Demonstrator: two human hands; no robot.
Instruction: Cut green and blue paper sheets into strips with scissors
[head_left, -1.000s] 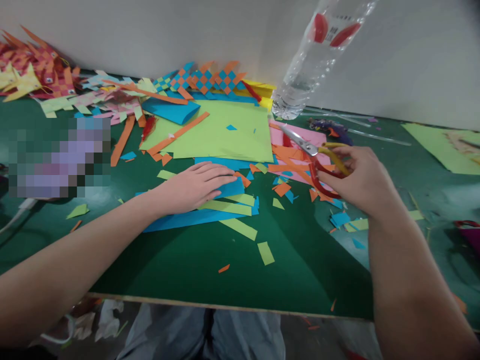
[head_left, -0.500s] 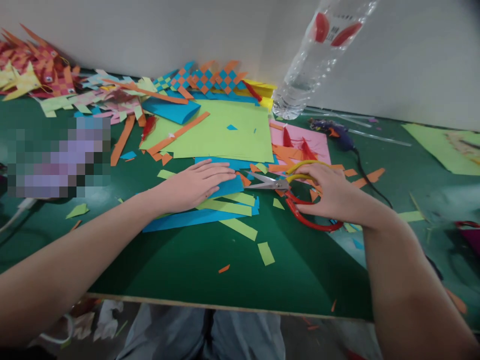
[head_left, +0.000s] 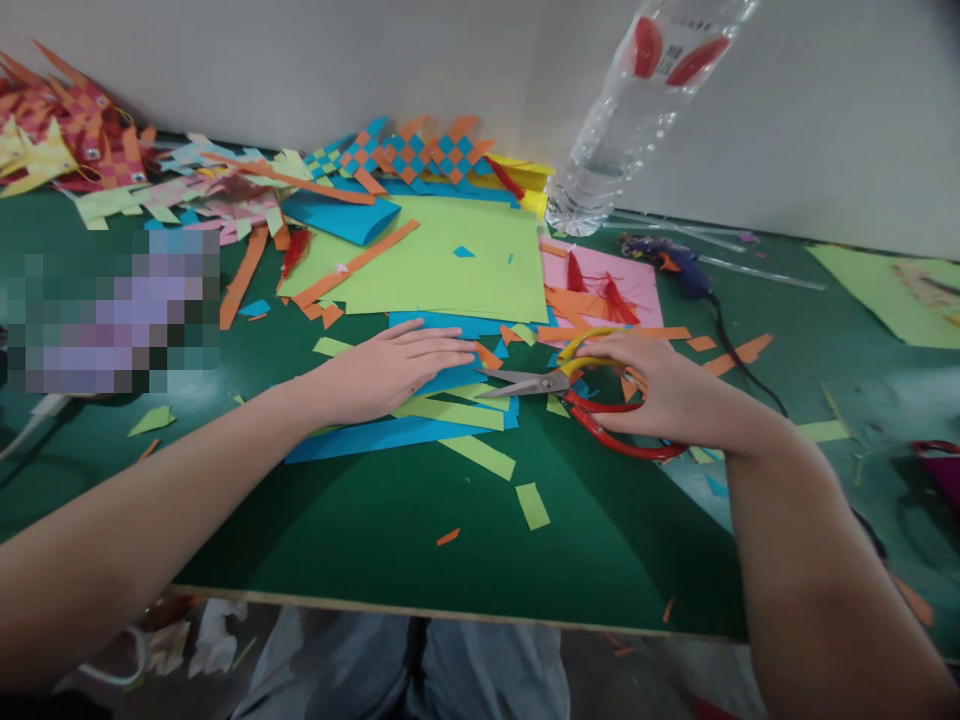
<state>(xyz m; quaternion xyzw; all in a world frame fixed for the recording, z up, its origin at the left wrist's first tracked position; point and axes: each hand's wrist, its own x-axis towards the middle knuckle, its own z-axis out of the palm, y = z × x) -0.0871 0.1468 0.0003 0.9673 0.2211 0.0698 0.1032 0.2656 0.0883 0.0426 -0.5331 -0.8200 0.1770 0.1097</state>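
Observation:
My left hand (head_left: pixel 390 368) lies flat, fingers together and stretched out, pressing on a folded blue paper (head_left: pixel 390 432) with light green strips (head_left: pixel 450 412) over it. My right hand (head_left: pixel 667 395) grips scissors (head_left: pixel 559 385) with one yellow and one red handle. The blades point left towards the blue paper, their tips just right of my left fingertips. A large light green sheet (head_left: pixel 450 265) lies behind both hands.
Woven paper pieces (head_left: pixel 409 155) and paper scraps litter the green table (head_left: pixel 375 520) at the back left. A clear plastic bottle (head_left: pixel 622 140) stands at the back. A glue gun (head_left: pixel 671 262) with its cord lies on the right. A pink sheet (head_left: pixel 637 285) sits beside it.
My right hand has brought the scissors down and left from above the pink sheet to the blue paper, blades now pointing left. My left hand has stayed put.

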